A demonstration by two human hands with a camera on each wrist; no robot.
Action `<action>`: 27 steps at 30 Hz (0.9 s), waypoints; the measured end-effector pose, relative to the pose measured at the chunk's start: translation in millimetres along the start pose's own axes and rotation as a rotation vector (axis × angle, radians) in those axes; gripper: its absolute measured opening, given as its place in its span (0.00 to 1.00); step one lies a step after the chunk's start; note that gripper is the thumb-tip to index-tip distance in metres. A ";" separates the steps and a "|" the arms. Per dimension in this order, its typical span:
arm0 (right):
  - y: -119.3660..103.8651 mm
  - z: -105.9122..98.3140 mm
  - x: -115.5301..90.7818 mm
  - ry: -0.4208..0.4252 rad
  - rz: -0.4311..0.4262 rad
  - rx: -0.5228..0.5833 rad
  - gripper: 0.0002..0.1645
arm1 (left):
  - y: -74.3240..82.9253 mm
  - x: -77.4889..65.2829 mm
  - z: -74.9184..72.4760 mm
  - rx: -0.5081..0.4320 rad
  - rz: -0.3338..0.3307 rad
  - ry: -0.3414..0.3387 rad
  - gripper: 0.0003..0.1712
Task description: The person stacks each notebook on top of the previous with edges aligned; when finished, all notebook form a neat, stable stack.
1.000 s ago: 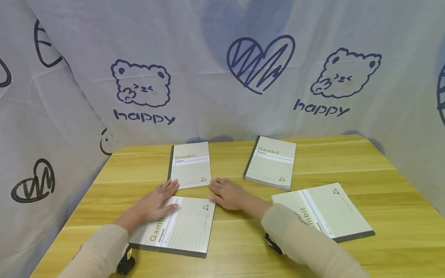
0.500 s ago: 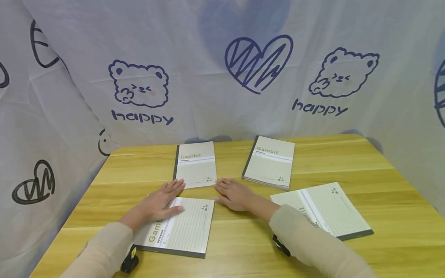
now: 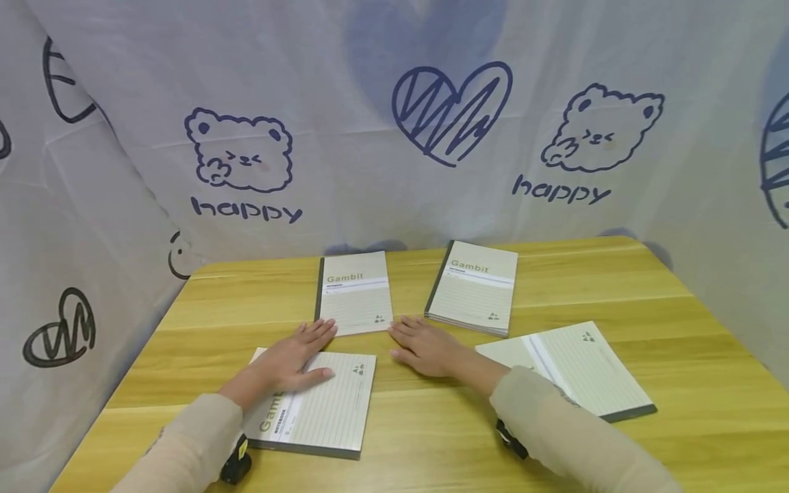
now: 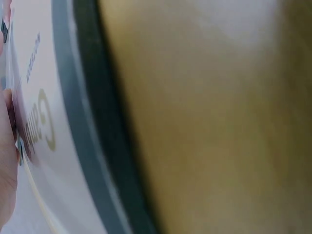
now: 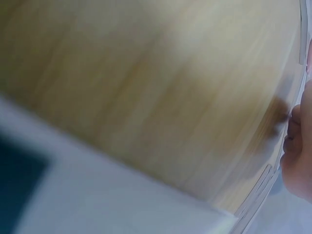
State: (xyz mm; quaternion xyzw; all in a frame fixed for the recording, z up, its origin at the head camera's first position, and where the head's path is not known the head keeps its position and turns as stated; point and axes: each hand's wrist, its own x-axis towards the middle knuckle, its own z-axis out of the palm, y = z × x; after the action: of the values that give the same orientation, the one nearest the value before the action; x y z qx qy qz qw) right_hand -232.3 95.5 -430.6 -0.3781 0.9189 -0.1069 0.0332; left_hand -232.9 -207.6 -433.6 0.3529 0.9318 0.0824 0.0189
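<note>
In the head view, my left hand (image 3: 294,361) reaches over the near-left notebook (image 3: 335,411), its fingertips at the lower-left corner of the far-left notebook (image 3: 356,294). At that notebook's lower-right corner are the fingertips of my right hand (image 3: 427,348). Both hands have extended fingers and lie low, palms down. The notebooks have pale "Gambit" covers and dark spines. Under the left wrist, the left wrist view shows the near-left notebook's dark spine (image 4: 85,97), with a sliver of the left hand (image 4: 7,170). The right hand (image 5: 297,151) shows at the right wrist view's edge.
A stack of notebooks (image 3: 473,291) stands at the back, right of the far-left notebook. Another notebook (image 3: 598,370) lies turned on the right, partly behind the right sleeve (image 3: 555,418). The wooden table (image 3: 425,438) ends at a printed cloth (image 3: 345,171).
The far-left notebook has slid right, closer to the stack, and both hands have shifted right along with it. The other notebooks stay put on the table; the head view has turned slightly.
</note>
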 end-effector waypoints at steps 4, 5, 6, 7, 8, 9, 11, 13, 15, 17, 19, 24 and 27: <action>-0.6 -1.6 -2.9 -0.013 0.005 0.009 0.32 | 3.7 1.7 -0.9 -0.011 -0.010 -0.011 0.43; -0.7 -2.0 -3.3 -0.016 0.007 0.013 0.32 | 4.5 2.4 -1.0 -0.014 -0.011 -0.013 0.43; -0.7 -2.3 -3.7 -0.019 0.010 0.015 0.32 | 5.3 2.9 -1.2 -0.014 -0.012 -0.013 0.42; -0.8 -2.9 -3.9 -0.022 0.012 0.017 0.32 | 6.0 3.5 -1.4 -0.015 -0.011 -0.012 0.42; -0.7 -3.3 -4.0 -0.027 0.015 0.023 0.33 | 6.4 4.2 -1.6 -0.010 -0.004 -0.003 0.41; -0.9 -4.3 -3.9 -0.029 0.016 0.032 0.33 | 6.7 4.7 -1.9 -0.003 0.001 0.008 0.41; -0.7 -6.0 -2.1 0.004 0.006 0.071 0.32 | 6.5 6.3 -3.2 0.017 0.005 0.053 0.38; -1.3 -8.1 1.3 0.088 -0.009 0.125 0.31 | 6.3 8.3 -5.3 0.037 -0.012 0.117 0.36; -2.3 -9.1 6.4 0.213 -0.013 0.176 0.28 | 5.5 10.5 -7.3 0.054 -0.063 0.190 0.34; -3.7 -9.3 11.9 0.349 -0.001 0.197 0.25 | 5.3 12.6 -9.3 0.038 -0.144 0.237 0.34; -5.0 -8.8 17.5 0.440 0.047 0.209 0.25 | 5.2 15.2 -10.3 0.007 -0.223 0.275 0.34; -7.2 -2.9 29.0 0.416 0.199 0.280 0.30 | 6.1 24.5 -5.5 -0.101 -0.363 0.319 0.34; -9.0 3.0 34.8 0.326 0.295 0.306 0.35 | 7.4 30.9 -0.3 -0.150 -0.406 0.320 0.35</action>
State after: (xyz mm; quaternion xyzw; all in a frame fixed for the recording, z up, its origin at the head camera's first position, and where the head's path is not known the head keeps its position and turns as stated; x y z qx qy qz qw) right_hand -250.5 64.4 -430.8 -0.2084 0.9305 -0.2983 -0.0432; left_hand -251.2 -181.8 -431.4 0.1387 0.9659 0.2007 -0.0864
